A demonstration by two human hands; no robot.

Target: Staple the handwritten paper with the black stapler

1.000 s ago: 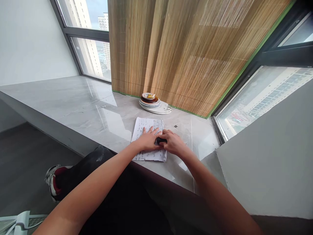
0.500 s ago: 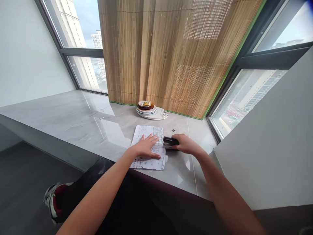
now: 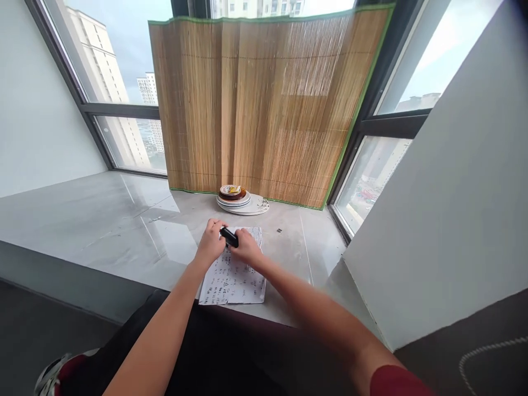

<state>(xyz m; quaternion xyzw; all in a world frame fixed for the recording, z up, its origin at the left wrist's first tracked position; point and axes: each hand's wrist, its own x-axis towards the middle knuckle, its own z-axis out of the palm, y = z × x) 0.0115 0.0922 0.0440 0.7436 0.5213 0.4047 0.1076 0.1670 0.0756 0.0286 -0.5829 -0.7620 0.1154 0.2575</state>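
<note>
A black stapler (image 3: 229, 237) is over the upper part of a written-on white paper (image 3: 235, 283) on the grey stone ledge. My right hand (image 3: 246, 248) is closed round the stapler's right end. At its left end, my left hand (image 3: 212, 242) has its fingers curled against the stapler, near the paper's upper left edge. What lies under the stapler is hidden by the hands.
Behind the paper stands a stack of plates (image 3: 234, 198) on an oval plate (image 3: 259, 205). Small dark bits (image 3: 279, 230) lie right of the paper. A bamboo blind (image 3: 256, 110) hangs at the back, with windows on both sides.
The stapler moved from the paper's right side to above its upper part, in my right hand. My left hand left its spread position on the paper and closed at the stapler. The view tilted up.
</note>
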